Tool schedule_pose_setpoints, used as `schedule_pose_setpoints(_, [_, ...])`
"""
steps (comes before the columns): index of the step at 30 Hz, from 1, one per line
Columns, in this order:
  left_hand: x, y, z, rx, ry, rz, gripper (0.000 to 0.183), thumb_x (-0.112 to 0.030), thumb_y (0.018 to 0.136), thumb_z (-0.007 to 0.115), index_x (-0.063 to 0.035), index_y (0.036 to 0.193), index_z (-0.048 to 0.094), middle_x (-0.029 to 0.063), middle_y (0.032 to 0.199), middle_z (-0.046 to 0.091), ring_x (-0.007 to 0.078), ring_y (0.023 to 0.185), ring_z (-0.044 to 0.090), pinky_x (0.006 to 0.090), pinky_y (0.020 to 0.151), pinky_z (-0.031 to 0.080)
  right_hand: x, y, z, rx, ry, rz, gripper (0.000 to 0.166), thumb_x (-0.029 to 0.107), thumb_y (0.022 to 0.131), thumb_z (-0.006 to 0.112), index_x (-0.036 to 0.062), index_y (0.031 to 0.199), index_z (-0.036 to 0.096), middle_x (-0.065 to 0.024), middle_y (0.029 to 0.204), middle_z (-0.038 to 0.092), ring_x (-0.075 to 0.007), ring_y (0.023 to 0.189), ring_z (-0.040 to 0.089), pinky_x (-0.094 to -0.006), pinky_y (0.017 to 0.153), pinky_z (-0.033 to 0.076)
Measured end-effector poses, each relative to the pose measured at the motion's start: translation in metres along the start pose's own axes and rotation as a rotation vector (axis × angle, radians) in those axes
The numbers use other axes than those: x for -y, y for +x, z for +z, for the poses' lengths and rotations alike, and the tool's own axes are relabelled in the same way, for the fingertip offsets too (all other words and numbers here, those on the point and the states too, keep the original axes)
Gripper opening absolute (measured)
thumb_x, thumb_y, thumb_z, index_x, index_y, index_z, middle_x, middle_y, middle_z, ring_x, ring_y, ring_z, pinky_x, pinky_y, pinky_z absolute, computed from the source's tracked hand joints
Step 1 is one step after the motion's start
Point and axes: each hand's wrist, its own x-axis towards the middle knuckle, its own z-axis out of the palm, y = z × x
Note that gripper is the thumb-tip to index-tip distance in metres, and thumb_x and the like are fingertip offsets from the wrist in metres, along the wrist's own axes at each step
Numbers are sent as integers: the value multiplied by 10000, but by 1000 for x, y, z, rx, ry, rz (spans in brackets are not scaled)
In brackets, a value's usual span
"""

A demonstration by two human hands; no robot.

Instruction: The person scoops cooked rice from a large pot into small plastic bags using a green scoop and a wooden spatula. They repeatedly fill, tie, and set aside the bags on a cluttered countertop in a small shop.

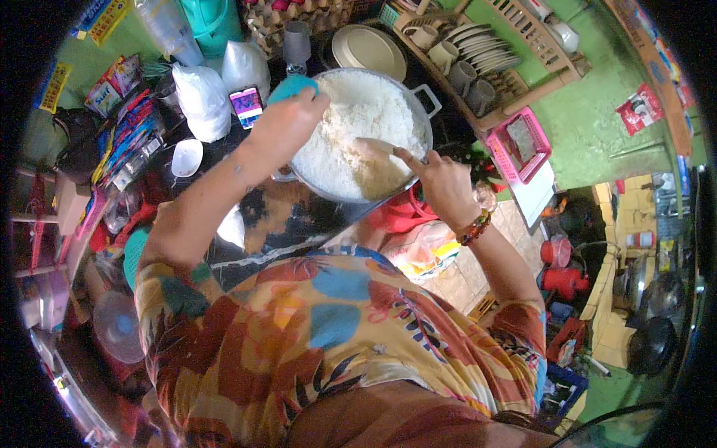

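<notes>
A large round metal pot (427, 134) with loop handles holds a heap of white, powdery or grated food (364, 106), with a wetter, yellowish-brown patch near its lower side. My left hand (294, 120) is at the pot's left rim and grips a teal bowl or cup (291, 87). My right hand (445, 182) is over the right rim, its fingers around the end of a spoon or spatula (381, 144) whose other end lies in the food. A beaded bracelet (475, 228) circles my right wrist.
White filled plastic bags (204, 106), a lit phone (245, 107) and a small white bowl (187, 158) stand left of the pot. Behind it are stacked plates (369, 50) and a grey cup (297, 42). A dish rack (493, 109) and pink basket (543, 151) are at the right.
</notes>
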Motion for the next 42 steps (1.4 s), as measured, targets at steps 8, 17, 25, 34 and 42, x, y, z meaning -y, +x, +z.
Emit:
schedule_pose_setpoints(8, [-3,17,19,-226,-443,29,176,-157,838,600,-70,976,667,135,894,640,285,834,643,414,760,511,-4,-19,-12,34,88,152,507,74,861,502,279,1324,537,-117,747,561,-301,597,620,-403,515,511])
schedule_pose_setpoints(17, [-2,-10,25,-93,64,234,338,-170,764,648,-45,1077,625,114,887,612,280,899,613,372,716,529,8,-45,5,63,193,215,459,128,903,513,252,1345,507,-141,766,585,-318,584,625,-407,492,507])
schedule_pose_setpoints(25, [4,0,-9,28,88,262,201,-86,754,601,-20,944,610,184,1016,556,307,829,636,416,694,540,7,-41,8,26,307,307,491,120,909,461,165,1394,402,-200,823,631,-352,617,645,-451,520,521])
schedule_pose_setpoints(34, [32,40,51,6,-22,175,295,-72,733,595,-24,1023,604,270,1255,497,425,959,619,469,826,521,9,-41,37,76,784,381,465,187,984,435,-13,1391,331,-215,688,623,-257,441,593,-395,469,495])
schedule_pose_setpoints(42, [0,20,28,315,-300,93,241,-162,822,645,24,955,568,273,1245,507,416,1024,576,442,874,467,43,-44,38,52,1082,432,467,202,1006,424,-5,1414,328,-62,692,521,-128,563,575,-277,485,455])
